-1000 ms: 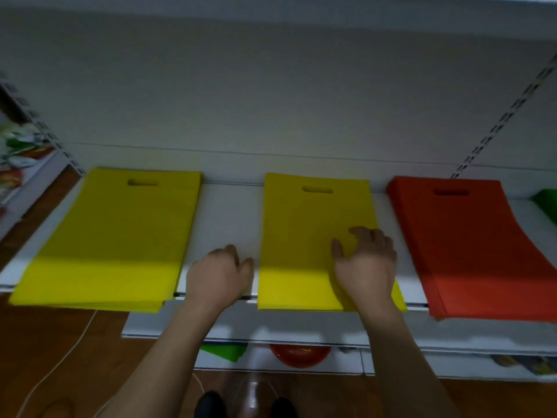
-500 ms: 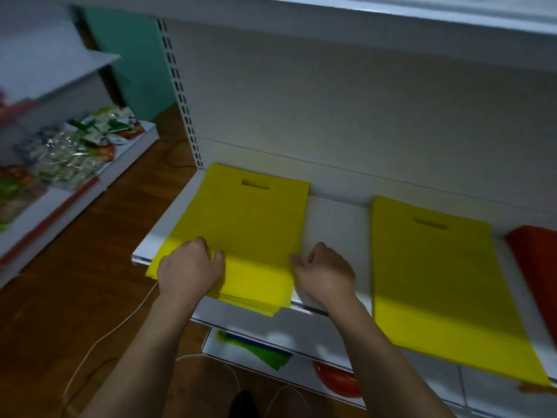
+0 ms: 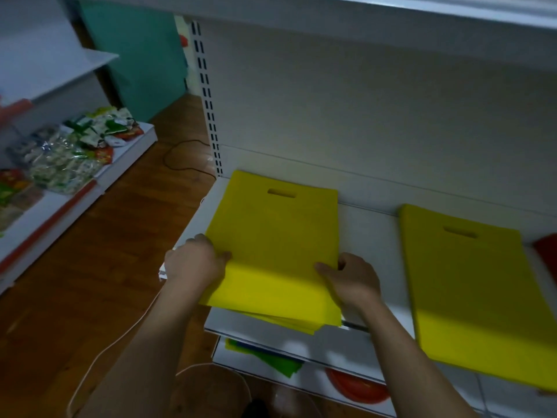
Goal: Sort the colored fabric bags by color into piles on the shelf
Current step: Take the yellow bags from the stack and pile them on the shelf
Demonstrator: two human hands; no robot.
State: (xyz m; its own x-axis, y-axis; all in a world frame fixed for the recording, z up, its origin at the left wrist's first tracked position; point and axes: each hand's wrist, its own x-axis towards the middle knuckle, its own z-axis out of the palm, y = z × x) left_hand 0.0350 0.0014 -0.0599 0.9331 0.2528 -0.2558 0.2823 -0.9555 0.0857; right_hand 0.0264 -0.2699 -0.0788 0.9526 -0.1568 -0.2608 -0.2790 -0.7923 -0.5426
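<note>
Both hands, left hand [image 3: 196,262] and right hand [image 3: 355,277], grip the yellow pile [image 3: 274,245] at its side edges, fingers curled. The step seems squaring this pile; next it needs pushing back on the shelf [image 3: 370,233].

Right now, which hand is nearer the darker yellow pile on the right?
Right. The right hand grips the right edge of the left yellow pile, across a bare strip of shelf from the darker yellow pile. The left hand holds that same pile's far left edge.

- White shelf [image 3: 369,224] carries two separate piles of yellow bags: left pile [image 3: 271,236], right pile [image 3: 470,294].
- Red bag [image 3: 547,251] at right edge.
</note>
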